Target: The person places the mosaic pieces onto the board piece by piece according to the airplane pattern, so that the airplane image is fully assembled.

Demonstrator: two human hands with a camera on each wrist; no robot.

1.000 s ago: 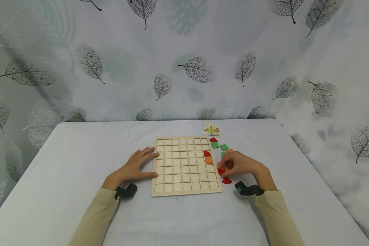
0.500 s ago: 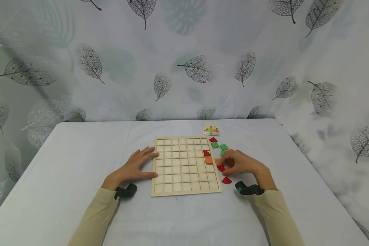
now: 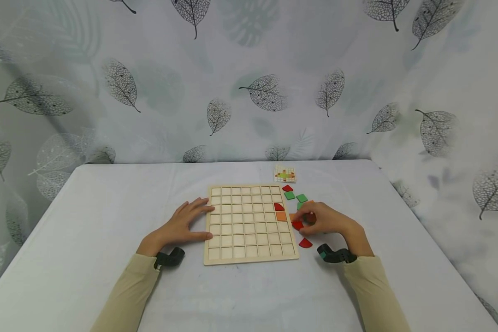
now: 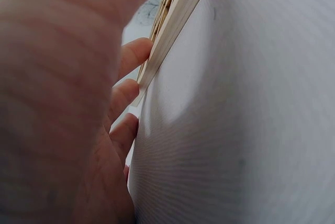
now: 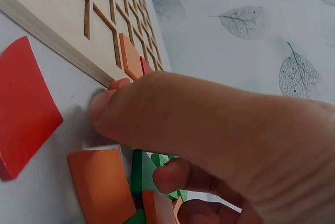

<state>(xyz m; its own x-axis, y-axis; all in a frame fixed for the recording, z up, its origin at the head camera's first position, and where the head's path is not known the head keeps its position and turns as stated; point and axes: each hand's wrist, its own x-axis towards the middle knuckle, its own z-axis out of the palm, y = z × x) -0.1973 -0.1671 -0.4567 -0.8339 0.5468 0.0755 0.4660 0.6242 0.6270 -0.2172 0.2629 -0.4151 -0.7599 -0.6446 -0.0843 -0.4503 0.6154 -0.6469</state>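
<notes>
A pale wooden grid board (image 3: 249,228) lies on the white table. Along its left edge rests my left hand (image 3: 182,225), fingers spread and touching the rim; the left wrist view shows the fingertips (image 4: 137,51) against the board's side. Just off the right edge, my right hand (image 3: 325,218) pinches a red quarter-round tile (image 3: 297,225) between thumb and fingers. The thumb hides most of that red tile (image 5: 119,83) in the right wrist view. Two cells near the board's right side hold a red quarter-round tile (image 3: 278,207) and an orange square tile (image 3: 281,216).
Another red quarter-round tile (image 3: 305,243) lies nearest the front. Beside and under the right hand are an orange tile (image 5: 102,185) and several green tiles (image 3: 301,198). A red tile (image 3: 287,188) lies farther back, below a small pattern card (image 3: 285,174).
My right hand has shifted slightly away from me and left, bringing the pinched red tile nearer the board's edge. The left hand keeps its place.
</notes>
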